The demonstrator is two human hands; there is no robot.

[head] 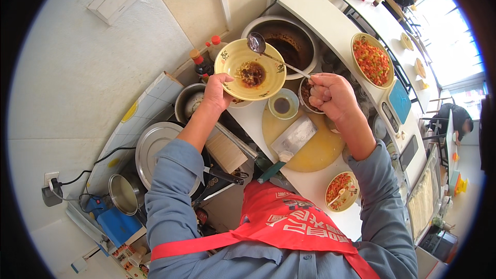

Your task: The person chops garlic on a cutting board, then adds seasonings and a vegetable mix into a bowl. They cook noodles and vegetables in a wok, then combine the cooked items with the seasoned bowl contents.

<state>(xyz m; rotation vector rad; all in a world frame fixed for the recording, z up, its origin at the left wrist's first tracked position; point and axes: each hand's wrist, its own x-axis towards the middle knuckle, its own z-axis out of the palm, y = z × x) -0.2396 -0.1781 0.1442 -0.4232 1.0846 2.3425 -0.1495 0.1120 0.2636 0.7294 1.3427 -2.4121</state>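
My left hand grips the rim of a yellow bowl, which holds dark sauce and pale minced bits at its bottom. In my right hand is the handle of a metal ladle; the ladle's head is over the bowl's far edge. Beyond them stands a large metal pot with dark liquid inside. Below the held bowl, a small bowl of dark liquid sits by a cleaver lying on a round yellow cutting board. A bowl of brown minced food is partly hidden by my right hand.
A bowl of chopped red and green vegetables stands on the raised white ledge; a smaller one with a spoon is nearer me. At left are a sauce bottle, a metal lid and a saucepan. People sit at tables far right.
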